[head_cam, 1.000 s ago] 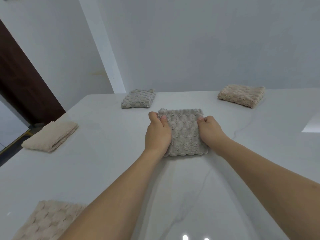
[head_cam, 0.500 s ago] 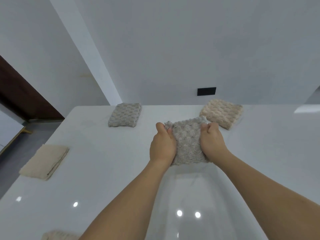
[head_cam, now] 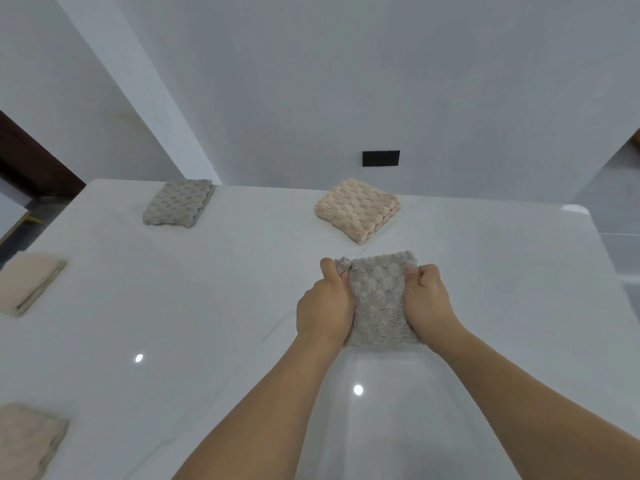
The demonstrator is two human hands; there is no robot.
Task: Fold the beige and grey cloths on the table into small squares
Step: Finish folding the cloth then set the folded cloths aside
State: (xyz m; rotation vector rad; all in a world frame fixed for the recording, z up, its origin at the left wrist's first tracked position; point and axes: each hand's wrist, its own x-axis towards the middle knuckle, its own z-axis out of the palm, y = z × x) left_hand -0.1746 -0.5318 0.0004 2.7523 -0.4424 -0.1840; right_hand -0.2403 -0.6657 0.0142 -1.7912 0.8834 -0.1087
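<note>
You've got the folded grey cloth between both hands, over the white table, right of centre. Your left hand grips its left edge w/ fingers curled round the cloth, thumb on top near the far left corner. Your right hand grips the right edge the same way, thumb on top by the far right corner. The cloth's far edge tips up toward the wall; can't tell if its near edge touches the tabletop.

Other cloths on the table, all folded & lying flat:
- a second grey cloth at the far left, near the table's back edge.
- a beige textured cloth at the far side, just beyond the one you're holding but apart from it.
- a smooth cream cloth at the left edge, partly cut off by the frame.
- another beige cloth at the near left corner, also partly out of frame.

A black plate sits on the wall behind the table. Two bright light reflections show on the glossy top near your forearms.
</note>
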